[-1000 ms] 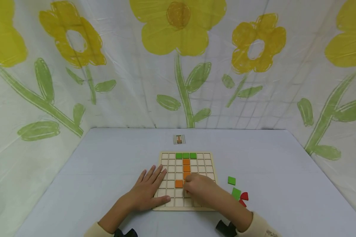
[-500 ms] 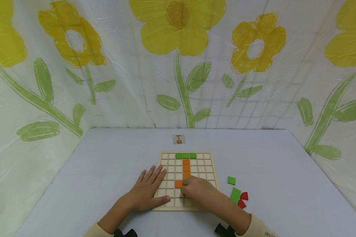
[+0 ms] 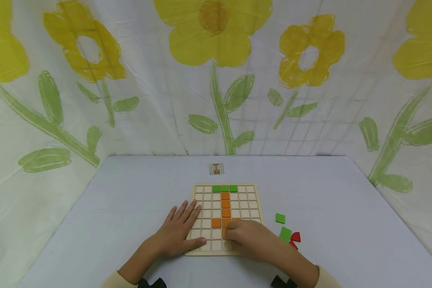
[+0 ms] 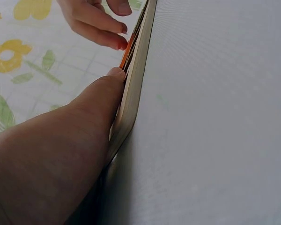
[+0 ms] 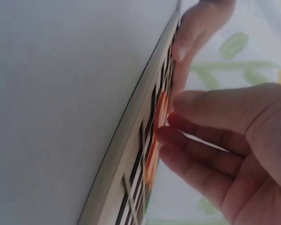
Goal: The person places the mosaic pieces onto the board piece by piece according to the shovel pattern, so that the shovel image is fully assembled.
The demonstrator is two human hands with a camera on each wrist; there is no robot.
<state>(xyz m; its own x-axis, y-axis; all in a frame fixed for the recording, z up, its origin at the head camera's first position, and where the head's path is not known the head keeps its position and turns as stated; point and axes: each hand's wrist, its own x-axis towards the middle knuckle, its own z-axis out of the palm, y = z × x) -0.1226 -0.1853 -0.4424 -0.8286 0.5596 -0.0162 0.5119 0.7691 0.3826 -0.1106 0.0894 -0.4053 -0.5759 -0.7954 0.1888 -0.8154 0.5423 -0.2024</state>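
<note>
A wooden grid board [image 3: 206, 253] lies on the table with green tiles [image 3: 225, 188] along its far row. Several orange tiles [image 3: 225, 204] run down a middle column, with others to each side lower down. My left hand [image 3: 178, 236] rests with spread fingers on the board's left side, thumb near the front. Over the lower middle cells is my right hand [image 3: 252, 240], its fingertips at the orange tiles [image 5: 158, 126]. The right wrist view shows its fingers loosely bent, the thumb apart, with no tile seen gripped between them. Its palm hides part of the board's lower right.
Right of the board lie loose green pieces [image 3: 280, 218] and red pieces [image 3: 295, 237], partly hidden by the right forearm. A small card [image 3: 216, 169] with a printed grid picture lies beyond the board. A flower-printed white curtain [image 3: 147, 120] stands behind the table.
My right hand has shifted slightly right and toward me, its fingers loosened. Orange tiles that it covered now show in the lower middle cells. The left hand stays in place.
</note>
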